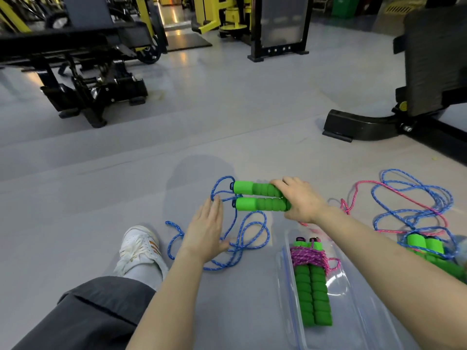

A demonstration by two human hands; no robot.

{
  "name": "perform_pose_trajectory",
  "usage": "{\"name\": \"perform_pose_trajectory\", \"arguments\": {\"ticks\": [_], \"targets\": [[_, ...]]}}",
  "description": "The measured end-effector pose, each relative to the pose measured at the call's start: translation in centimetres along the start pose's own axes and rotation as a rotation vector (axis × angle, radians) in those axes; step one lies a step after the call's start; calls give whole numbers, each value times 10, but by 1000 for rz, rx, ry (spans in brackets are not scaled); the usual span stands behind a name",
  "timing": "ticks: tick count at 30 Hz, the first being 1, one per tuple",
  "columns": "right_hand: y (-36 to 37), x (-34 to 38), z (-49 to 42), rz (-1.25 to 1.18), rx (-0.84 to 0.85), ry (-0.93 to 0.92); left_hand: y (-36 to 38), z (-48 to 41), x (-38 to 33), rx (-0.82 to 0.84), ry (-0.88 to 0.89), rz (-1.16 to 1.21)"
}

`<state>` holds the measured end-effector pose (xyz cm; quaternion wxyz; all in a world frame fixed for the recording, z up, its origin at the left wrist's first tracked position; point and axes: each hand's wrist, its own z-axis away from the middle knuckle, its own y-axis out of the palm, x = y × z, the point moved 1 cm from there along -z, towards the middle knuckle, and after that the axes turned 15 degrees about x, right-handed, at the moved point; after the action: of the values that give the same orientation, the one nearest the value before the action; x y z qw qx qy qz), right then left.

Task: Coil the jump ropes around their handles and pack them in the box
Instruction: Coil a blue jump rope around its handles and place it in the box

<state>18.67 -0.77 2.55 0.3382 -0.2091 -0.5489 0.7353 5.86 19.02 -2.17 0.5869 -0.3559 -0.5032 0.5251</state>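
My right hand (pixel 299 199) grips two green foam handles (pixel 255 197) side by side, held level just above the floor. Their blue rope (pixel 249 233) trails loose in loops on the grey floor below. My left hand (pixel 206 229) is flat with straight fingers over that rope, fingertips at the strands near the handle ends. A clear plastic box (pixel 353 306) lies at the lower right; in it rests a pair of green handles (pixel 313 294) with pink rope (pixel 307 256) coiled around them.
At the right lie tangled blue and pink ropes (pixel 414 198) and another pair of green handles (pixel 427 245). My leg and white shoe (pixel 140 248) stretch out at the lower left. Black gym machines (pixel 83 72) and a machine base (pixel 358 126) stand beyond.
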Motion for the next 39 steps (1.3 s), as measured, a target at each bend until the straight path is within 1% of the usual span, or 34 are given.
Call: {"name": "perform_pose_trajectory", "arguments": {"ticks": [3,6,8,10,11,13,14,16,17,19,22,24,26,29,33,34,36,37,38,39], "targets": [[-6,0,4,-52,7,-40,-8,3,13,65,-145,94],[-12,6,8,-180,85,-141,-25,-2,24,128,-224,75],[-20,11,12,-217,126,-191,-34,-6,35,161,-220,119],[-28,9,16,-165,78,-192,-42,-9,40,158,-167,171],[-32,7,19,-113,22,-170,-47,-8,40,122,-141,185],[-38,1,21,40,-99,-98,-58,-4,34,-5,-83,204],[-41,-1,23,105,-139,-81,-63,-2,29,-95,-42,211],[-45,-2,24,157,-188,-107,-71,-4,20,-299,47,187],[-46,0,25,153,-208,-128,-74,-7,14,-368,90,145],[-51,6,27,99,-234,-161,-78,-16,0,-446,162,47],[-55,14,30,0,-227,-207,-83,-18,-19,-581,211,-77],[-53,14,32,-51,-220,-238,-80,-18,-23,-686,242,-94],[-50,12,33,-103,-228,-254,-78,-16,-23,-751,257,-74],[-46,11,32,-302,-281,-244,-82,-14,-25,-791,203,16],[-47,15,32,-473,-305,-202,-87,-14,-26,-799,142,80],[-47,17,32,-609,-326,-171,-87,-14,-27,-793,106,121],[-46,21,31,-1080,-326,-107,-90,-13,-31,-764,21,231],[-45,23,31,-1325,-265,-110,-92,-13,-34,-743,-16,285],[-44,27,31,-1533,-162,-153,-94,-14,-38,-723,-43,327],[-43,33,30,-1685,-74,-215,-96,-14,-40,-705,-59,359]]}}
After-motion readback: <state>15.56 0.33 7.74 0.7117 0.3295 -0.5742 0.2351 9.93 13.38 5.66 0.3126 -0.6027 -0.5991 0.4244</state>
